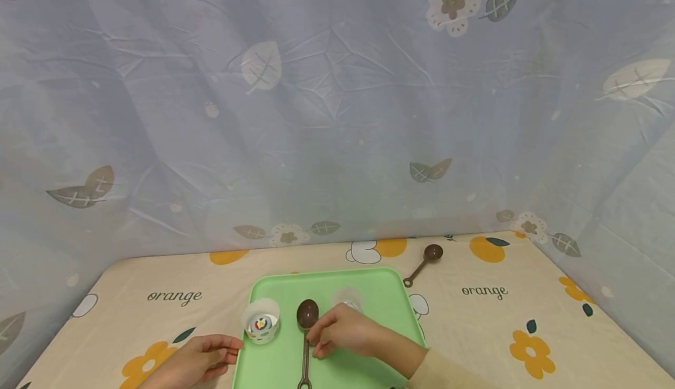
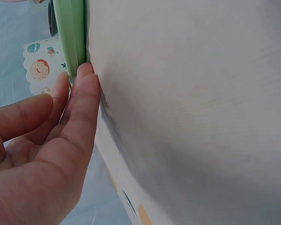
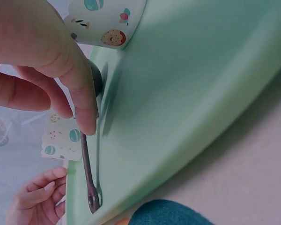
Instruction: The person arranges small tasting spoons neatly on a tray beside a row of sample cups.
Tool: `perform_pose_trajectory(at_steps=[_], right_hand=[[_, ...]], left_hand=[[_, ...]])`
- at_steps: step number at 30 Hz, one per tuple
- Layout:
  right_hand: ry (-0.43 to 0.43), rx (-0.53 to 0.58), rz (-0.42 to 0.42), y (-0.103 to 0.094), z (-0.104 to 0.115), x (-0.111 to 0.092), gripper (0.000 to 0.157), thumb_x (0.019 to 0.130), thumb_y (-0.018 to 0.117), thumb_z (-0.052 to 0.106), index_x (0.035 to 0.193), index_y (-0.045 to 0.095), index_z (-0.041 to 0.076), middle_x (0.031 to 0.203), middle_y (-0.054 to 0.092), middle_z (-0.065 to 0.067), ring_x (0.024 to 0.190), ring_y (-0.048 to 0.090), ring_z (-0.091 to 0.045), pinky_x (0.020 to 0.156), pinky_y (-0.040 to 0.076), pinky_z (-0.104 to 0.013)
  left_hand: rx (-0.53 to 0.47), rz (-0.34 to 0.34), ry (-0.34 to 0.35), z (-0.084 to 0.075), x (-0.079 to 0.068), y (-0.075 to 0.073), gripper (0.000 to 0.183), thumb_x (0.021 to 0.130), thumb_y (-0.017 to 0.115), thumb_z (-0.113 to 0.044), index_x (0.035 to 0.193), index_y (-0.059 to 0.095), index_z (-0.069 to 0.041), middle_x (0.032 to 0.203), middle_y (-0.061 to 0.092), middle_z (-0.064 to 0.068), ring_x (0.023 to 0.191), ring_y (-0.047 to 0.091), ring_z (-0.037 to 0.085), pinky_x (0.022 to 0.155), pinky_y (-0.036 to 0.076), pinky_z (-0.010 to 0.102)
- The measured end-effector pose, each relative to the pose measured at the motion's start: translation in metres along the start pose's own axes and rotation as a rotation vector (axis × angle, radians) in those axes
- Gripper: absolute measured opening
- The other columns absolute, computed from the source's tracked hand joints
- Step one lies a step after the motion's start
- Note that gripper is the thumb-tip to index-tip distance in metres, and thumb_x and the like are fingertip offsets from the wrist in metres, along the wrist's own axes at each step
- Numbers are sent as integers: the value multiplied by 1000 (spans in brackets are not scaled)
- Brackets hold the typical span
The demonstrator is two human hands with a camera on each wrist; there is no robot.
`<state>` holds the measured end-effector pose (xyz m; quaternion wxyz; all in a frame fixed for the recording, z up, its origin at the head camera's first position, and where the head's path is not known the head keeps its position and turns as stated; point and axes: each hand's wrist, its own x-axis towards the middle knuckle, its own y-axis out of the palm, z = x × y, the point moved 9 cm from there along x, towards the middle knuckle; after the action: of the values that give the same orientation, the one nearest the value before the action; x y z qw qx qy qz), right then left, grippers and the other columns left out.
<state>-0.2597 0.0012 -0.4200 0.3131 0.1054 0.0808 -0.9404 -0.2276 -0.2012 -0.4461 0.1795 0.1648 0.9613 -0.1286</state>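
A brown scoop spoon [image 1: 307, 314] lies on a light green tray [image 1: 379, 277], its long handle pointing toward the tray's near side. My right hand [image 1: 345, 331] is just right of the spoon's neck, thumb and forefinger apart and fingertips close beside the handle [image 3: 88, 173]. With its fingers fairly straight, my left hand [image 1: 197, 361] touches the tray's left edge; in the left wrist view, the fingertips [image 2: 86, 77] meet the green rim. A printed paper cup [image 1: 262, 331] on the tray's left holds a small colourful piece. Another paper cup [image 1: 348, 296] is partly hidden behind my right hand.
A second brown spoon [image 1: 424, 263] lies on the orange-print tablecloth [image 1: 485, 324], beyond the tray's back right corner. A pale leaf-print curtain [image 1: 337, 113] hangs behind the table and along its sides. Dark blue fabric [image 3: 166, 213] shows low in the right wrist view.
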Motion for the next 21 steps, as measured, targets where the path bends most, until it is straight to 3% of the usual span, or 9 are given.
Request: perform_pose_trajectory(at_steps=[21], right_hand=[[-45, -12, 84, -16, 23, -18, 20, 82, 47, -11, 94, 61, -20, 88, 62, -25, 73, 64, -29, 72, 52, -39]], left_hand=[[3, -46, -25, -1, 0, 0, 25, 94, 37, 5, 112, 50, 16, 94, 59, 5, 84, 55, 15, 78, 48, 34]])
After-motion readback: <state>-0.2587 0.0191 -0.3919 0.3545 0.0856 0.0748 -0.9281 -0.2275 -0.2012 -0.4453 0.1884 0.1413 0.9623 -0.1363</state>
